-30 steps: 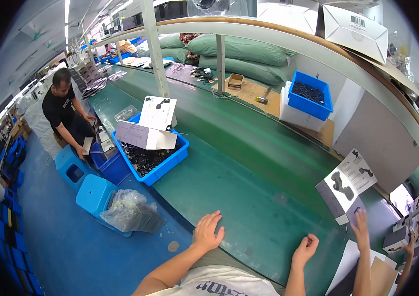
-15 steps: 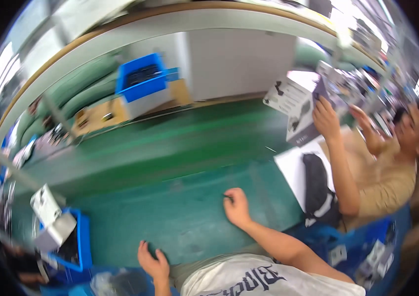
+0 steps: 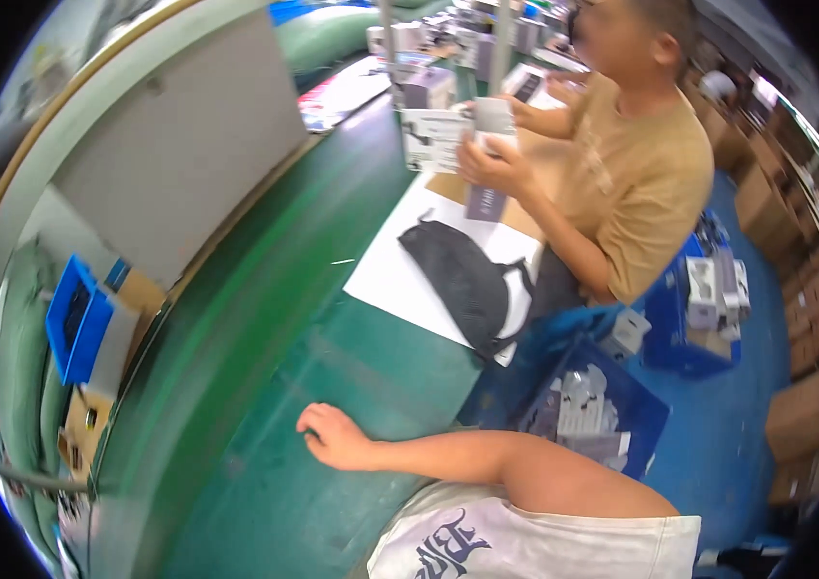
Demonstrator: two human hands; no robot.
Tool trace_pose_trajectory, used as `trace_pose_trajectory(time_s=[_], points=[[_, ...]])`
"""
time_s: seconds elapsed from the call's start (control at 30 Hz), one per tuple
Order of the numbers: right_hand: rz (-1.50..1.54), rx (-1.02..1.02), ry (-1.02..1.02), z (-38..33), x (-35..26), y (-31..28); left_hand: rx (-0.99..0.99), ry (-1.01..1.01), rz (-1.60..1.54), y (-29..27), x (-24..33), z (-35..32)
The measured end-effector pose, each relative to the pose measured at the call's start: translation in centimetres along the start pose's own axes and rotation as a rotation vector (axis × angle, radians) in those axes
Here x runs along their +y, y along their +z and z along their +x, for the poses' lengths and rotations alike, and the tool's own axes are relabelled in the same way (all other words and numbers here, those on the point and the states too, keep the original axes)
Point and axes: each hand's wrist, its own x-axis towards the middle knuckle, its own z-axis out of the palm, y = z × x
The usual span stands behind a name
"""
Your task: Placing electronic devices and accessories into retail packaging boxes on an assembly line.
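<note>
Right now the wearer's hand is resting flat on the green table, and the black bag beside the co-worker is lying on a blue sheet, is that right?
Not quite. In the head view the black bag lies on a white sheet, not a blue one. The rest holds: the wearer's hand rests on the green table, holding nothing, and the bag is beside the co-worker.

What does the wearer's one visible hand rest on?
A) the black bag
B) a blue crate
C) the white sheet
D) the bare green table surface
D: the hand lies flat on the green table, empty, apart from the black bag lying on the white sheet.
</note>
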Motion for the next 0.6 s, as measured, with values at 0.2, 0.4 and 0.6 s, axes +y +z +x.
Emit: trace_pose_trajectory(time_s=[0.2, 0.4, 0.6], points=[[0.048, 0.085, 0.038, -0.2, 1.0, -2.0, -0.656, -0.173, -0.232, -6.4, 2.7, 8.4], [0.021, 0.075, 0.024, -0.2, 1.4, -2.1, -0.434, -0.314, -0.73, -16.1, 5.3, 10.2], [-0.106, 0.063, 0.085, 0.5, 3.5, -2.3, -0.088, -0.192, -0.994, -31.4, 16.4, 11.3]])
